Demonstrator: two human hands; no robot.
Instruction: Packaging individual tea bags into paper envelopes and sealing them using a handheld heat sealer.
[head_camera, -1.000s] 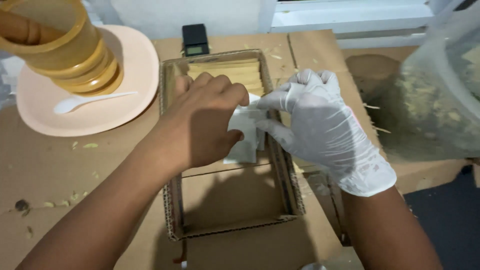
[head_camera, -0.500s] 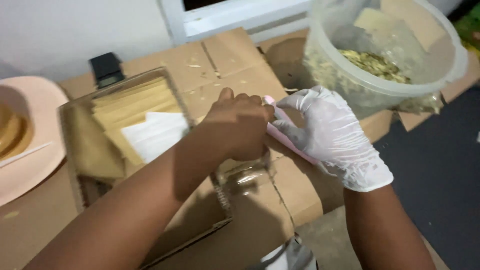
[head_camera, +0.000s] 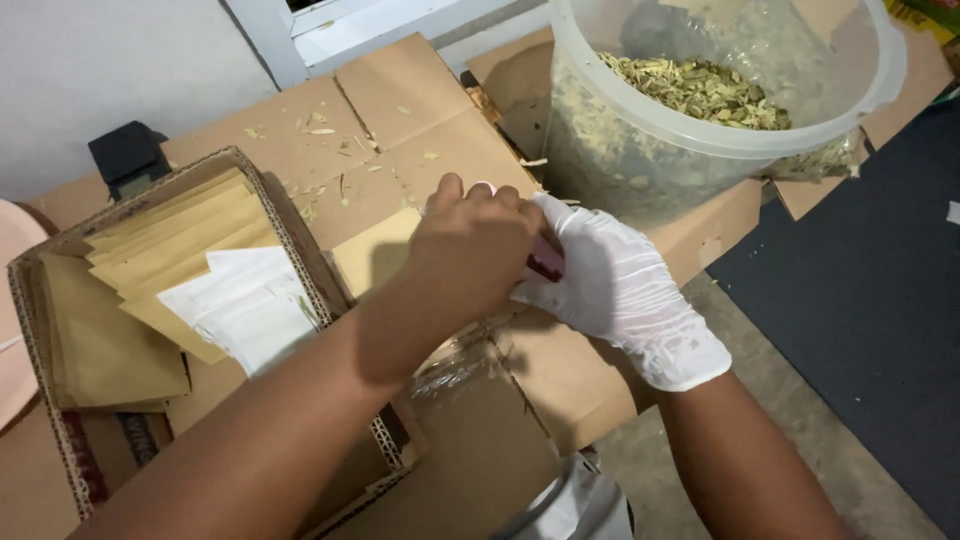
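I see the fingers (head_camera: 455, 195) of my bare left hand (head_camera: 475, 250) curled shut over a small pink thing (head_camera: 545, 262), mostly hidden, and a tan paper packet (head_camera: 375, 250) under the palm. My right hand (head_camera: 610, 285), in a white glove, has its fingers closed on the same pink thing from the other side, the two hands touching. Both sit over flattened cardboard (head_camera: 400, 120) strewn with dried bits. Just beyond, a clear plastic tub (head_camera: 640, 130) holds dried chopped leaves (head_camera: 700, 90). To the left, a cardboard tray (head_camera: 300, 250) holds stacked tan envelopes (head_camera: 170, 250) and white packets (head_camera: 250, 305). A black object (head_camera: 125, 155) sits behind the tray.
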